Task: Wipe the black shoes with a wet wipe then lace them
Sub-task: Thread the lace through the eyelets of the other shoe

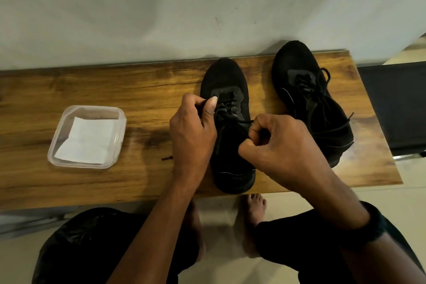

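Observation:
Two black shoes stand on a wooden bench (pixel 92 90), toes toward the wall. The near shoe (pixel 224 78) is in the middle, and both hands work over its eyelets. My left hand (pixel 192 136) pinches the black lace (pixel 232 120) at the shoe's left side, thumb up near the tongue. My right hand (pixel 283 147) is closed on the other stretch of the same lace at the shoe's right side, pulling it taut across. The second shoe (pixel 306 99) sits to the right, with its laces threaded and the ends lying loose.
A clear plastic box (pixel 119 122) holding a white wipe (pixel 85 140) lies on the bench at the left. A lace tip (pixel 167 158) rests on the wood beside my left wrist. The grey wall runs behind the bench. My knees and bare feet are below its front edge.

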